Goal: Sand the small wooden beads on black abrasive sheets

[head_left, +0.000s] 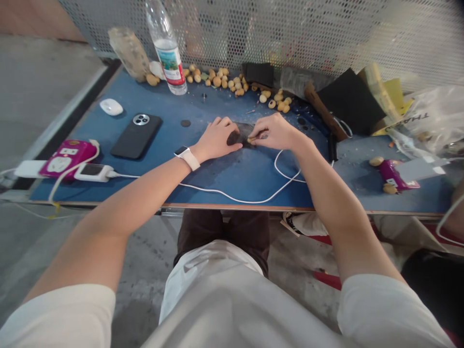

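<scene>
On the blue tabletop [232, 176], my left hand [217, 139] lies with its fingers and thumb spread, pressing the left side of a dark grey sheet [245, 129] that looks like sandpaper. A white-banded watch is on that wrist. My right hand [275, 133] is closed in a pinch at the sheet's right side. Between its thumb and fingertips a small yellowish-brown piece [250, 140] shows, touching or just over the sheet; the fingers hide most of it. A white cable [232, 197] runs across the table below both hands.
Round tan nut-like pieces [216, 81] lie along the back, beside a water bottle [170, 67]. At left are a phone [137, 137], a white case [111, 107] and a purple power strip [68, 153]. Dark sheets [351, 102] and a plastic bag [435, 113] stand right. Another person's legs show below.
</scene>
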Available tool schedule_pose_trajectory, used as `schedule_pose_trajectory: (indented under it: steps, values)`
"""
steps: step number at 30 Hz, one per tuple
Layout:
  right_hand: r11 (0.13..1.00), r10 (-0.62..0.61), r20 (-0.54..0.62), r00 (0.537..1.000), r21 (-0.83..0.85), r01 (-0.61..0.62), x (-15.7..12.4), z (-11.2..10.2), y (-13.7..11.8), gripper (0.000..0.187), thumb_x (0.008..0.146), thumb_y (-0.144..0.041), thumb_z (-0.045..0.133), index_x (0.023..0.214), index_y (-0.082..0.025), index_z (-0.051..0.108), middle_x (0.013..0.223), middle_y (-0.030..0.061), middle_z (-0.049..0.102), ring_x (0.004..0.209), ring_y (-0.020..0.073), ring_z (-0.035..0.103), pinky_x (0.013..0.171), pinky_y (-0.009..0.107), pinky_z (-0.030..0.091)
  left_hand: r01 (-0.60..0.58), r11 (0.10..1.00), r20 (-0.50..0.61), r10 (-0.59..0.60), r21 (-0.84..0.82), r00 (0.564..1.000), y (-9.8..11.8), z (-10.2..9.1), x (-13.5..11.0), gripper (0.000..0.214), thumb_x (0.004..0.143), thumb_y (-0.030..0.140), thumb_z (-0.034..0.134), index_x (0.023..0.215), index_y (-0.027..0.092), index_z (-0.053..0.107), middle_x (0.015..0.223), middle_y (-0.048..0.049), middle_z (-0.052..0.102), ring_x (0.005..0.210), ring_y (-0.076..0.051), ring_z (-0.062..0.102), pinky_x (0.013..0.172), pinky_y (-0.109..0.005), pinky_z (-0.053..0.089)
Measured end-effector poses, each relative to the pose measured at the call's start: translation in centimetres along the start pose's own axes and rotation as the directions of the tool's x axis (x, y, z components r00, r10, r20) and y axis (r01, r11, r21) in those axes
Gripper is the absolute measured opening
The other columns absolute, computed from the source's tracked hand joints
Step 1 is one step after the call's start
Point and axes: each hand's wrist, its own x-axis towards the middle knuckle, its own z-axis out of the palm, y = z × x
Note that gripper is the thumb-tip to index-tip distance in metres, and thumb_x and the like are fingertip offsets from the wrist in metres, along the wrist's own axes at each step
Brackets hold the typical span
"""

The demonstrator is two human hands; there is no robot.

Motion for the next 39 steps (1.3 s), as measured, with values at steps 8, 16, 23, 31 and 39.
schedule_pose_trajectory:
  steps: [8,16,23,31,39]
  values:
    - [0.996,0.051,-0.106,0.993,-0.062,-0.057,1.4,1.2,1.2,0.020,0.104,-0.047,0.096,0.118,-0.033,0.103,0.114,0.0125,0.094,0.114,0.0434,0.084,0.113,0.068,0.068,0.003,1.000,-0.023,-0.002,0.019,1.000,0.1,0.1,0.2,0.049,0.113,0.057,0.094,0.149,0.025,0.086,0.160,-0.0195,0.076,0.159,-0.052,0.067,0.143,-0.078,0.054]
    - [0.998,0.055,-0.025,0.998,0.027,-0.054,0.4,0.8,-0.6,0.011,0.097,-0.037,0.094,0.105,-0.031,0.100,0.106,0.0083,0.093,0.111,0.0398,0.086,0.111,0.064,0.067,0.009,1.000,-0.012,-0.009,0.002,1.000,-0.1,0.3,0.2,0.051,0.112,0.059,0.095,0.152,0.028,0.086,0.162,-0.0185,0.076,0.163,-0.052,0.065,0.145,-0.079,0.052]
    - [0.995,0.097,-0.113,0.989,-0.023,-0.101,1.3,1.4,-0.3,0.009,0.096,-0.035,0.096,0.104,-0.031,0.096,0.107,0.0105,0.091,0.111,0.0412,0.084,0.112,0.065,0.070,-0.007,1.000,-0.022,0.007,0.008,1.000,-0.2,0.2,0.1,0.055,0.112,0.062,0.094,0.155,0.028,0.085,0.160,-0.0176,0.077,0.163,-0.051,0.064,0.144,-0.076,0.054]
    - [0.998,0.069,-0.063,0.996,0.017,-0.068,0.7,1.5,-1.6,0.016,0.091,-0.041,0.100,0.101,-0.029,0.096,0.104,0.0093,0.090,0.097,0.0344,0.082,0.098,0.056,0.073,0.011,1.000,-0.019,-0.011,-0.007,1.000,0.1,0.4,0.2,0.052,0.111,0.058,0.096,0.152,0.028,0.086,0.160,-0.0180,0.076,0.163,-0.053,0.063,0.144,-0.077,0.052]
    - [0.995,0.061,-0.005,0.998,0.081,-0.060,1.0,1.7,-2.0,0.013,0.090,-0.040,0.098,0.097,-0.029,0.096,0.100,0.0056,0.089,0.092,0.0312,0.083,0.105,0.059,0.071,-0.017,1.000,0.001,0.017,-0.002,1.000,0.0,-0.3,0.3,0.035,0.119,0.043,0.077,0.148,0.027,0.088,0.154,-0.0179,0.079,0.156,-0.049,0.068,0.139,-0.074,0.056]
